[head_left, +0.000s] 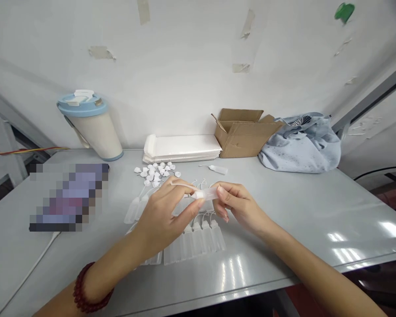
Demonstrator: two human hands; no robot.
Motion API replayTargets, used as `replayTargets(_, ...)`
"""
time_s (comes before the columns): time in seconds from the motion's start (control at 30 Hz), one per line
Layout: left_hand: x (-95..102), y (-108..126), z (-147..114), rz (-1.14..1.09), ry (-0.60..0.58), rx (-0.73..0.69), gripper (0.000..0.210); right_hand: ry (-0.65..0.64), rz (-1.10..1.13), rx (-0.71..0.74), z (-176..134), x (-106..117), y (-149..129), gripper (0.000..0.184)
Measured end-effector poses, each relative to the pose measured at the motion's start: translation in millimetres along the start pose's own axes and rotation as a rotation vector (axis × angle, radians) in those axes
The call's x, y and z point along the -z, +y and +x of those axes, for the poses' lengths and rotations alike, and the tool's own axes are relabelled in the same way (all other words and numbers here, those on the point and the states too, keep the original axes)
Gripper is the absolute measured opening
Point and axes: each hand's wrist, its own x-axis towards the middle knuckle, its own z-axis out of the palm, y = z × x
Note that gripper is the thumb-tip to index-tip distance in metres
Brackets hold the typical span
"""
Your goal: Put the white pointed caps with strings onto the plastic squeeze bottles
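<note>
Between my two hands lies a small translucent squeeze bottle (208, 193), held sideways with its nozzle to the left. My left hand (171, 209) is closed with thumb and fingers around the nozzle end, where a thin tube sticks out to the left. My right hand (237, 202) pinches the bottle's base end. Below and behind my hands, more translucent bottles (194, 244) with thin curved tubes lie in rows, partly covered by the left hand. A pile of small white caps (156, 171) sits just beyond. One single bottle (218, 169) lies apart, farther back.
At the back stand a stack of white envelopes (185, 147), an open cardboard box (247, 136) and a bluish cloth bag (303, 145). On the left are a cream tumbler (95, 132) with a blue lid and a pixelated phone (69, 198) on a cable. The grey table's (317, 211) front edge runs below.
</note>
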Motion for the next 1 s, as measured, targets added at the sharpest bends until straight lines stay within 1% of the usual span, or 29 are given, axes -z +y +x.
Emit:
replayTargets(0.1,2.6,2.8,1.2,-0.088,-0.125,0.201,0.025,0.014,-0.103,-0.006,-0.8,-2.9,-3.0,0.041)
replayTargets(0.17,4.1,3.1,2.5,-0.161,-0.202,0.332,0.034,0.059,-0.284,0.04,-2.2,-4.2,-3.3,0.036)
replayTargets(0.2,4.6,2.8,3.1,-0.195,-0.231,0.393,0.038,0.084,-0.397,0.083,-2.9,-4.5,-2.4,0.031)
replayTargets(0.27,5.0,1.7,3.9,-0.25,-0.28,0.495,0.043,0.129,-0.611,0.217,-4.0,-4.8,1.0,0.024)
replayTargets(0.33,4.7,0.9,3.9,-0.288,-0.328,0.539,0.047,0.165,-0.752,0.353,-4.9,-5.5,4.8,0.021)
replayTargets(0.37,4.1,0.9,3.5,-0.29,-0.341,0.532,0.048,0.176,-0.779,0.398,-5.3,-6.1,5.9,0.02)
replayTargets(0.4,3.1,1.1,2.8,-0.273,-0.336,0.501,0.047,0.184,-0.778,0.416,-5.7,-7.0,6.3,0.02)
replayTargets(0.43,1.6,1.3,1.8,-0.229,-0.309,0.439,0.045,0.19,-0.753,0.405,-6.0,-8.0,6.0,0.02)
replayTargets(0.47,-0.2,1.3,0.6,-0.161,-0.26,0.343,0.042,0.192,-0.708,0.368,-6.2,-9.0,5.0,0.022)
replayTargets(0.5,-2.4,1.0,-0.8,-0.069,-0.195,0.218,0.039,0.189,-0.646,0.315,-6.0,-9.9,3.7,0.025)
replayTargets(0.57,-6.5,-1.0,-3.7,0.148,-0.058,-0.089,0.031,0.168,-0.468,0.181,-4.8,-11.1,1.3,0.034)
replayTargets(0.6,-8.0,-2.4,-4.9,0.251,-0.016,-0.23,0.029,0.142,-0.365,0.111,-3.9,-11.3,0.5,0.038)
replayTargets(0.63,-8.9,-3.9,-5.9,0.335,0.004,-0.341,0.026,0.109,-0.264,0.047,-2.9,-11.2,0.0,0.041)
replayTargets(0.67,-9.1,-5.1,-6.4,0.394,0.01,-0.414,0.024,0.077,-0.177,-0.004,-2.1,-11.1,-0.2,0.043)
replayTargets(0.7,-8.7,-5.9,-6.6,0.421,0.005,-0.444,0.023,0.055,-0.117,-0.035,-1.5,-10.9,-0.1,0.044)
replayTargets(0.73,-7.9,-6.0,-6.3,0.41,-0.002,-0.435,0.021,0.051,-0.1,-0.04,-1.4,-10.7,0.1,0.044)
replayTargets(0.77,-6.8,-5.5,-5.6,0.365,-0.01,-0.391,0.019,0.064,-0.131,-0.014,-1.8,-10.7,0.4,0.042)
replayTargets(0.8,-5.6,-4.4,-4.8,0.3,-0.019,-0.32,0.018,0.088,-0.207,0.042,-2.5,-10.6,0.8,0.038)
replayTargets(0.83,-4.4,-2.9,-3.8,0.227,-0.031,-0.233,0.018,0.118,-0.317,0.129,-3.5,-10.7,1.4,0.032)
replayTargets(0.9,-2.4,0.6,-2.0,0.096,-0.077,-0.059,0.023,0.177,-0.564,0.368,-5.5,-10.7,3.2,0.017)
replayTargets(0.93,-1.7,2.3,-1.2,0.048,-0.102,0.019,0.026,0.204,-0.664,0.493,-6.3,-10.7,4.3,0.014)
replayTargets(1.0,-0.7,5.2,-0.2,-0.025,-0.15,0.152,0.034,0.252,-0.786,0.697,-7.0,-10.6,6.5,0.016)
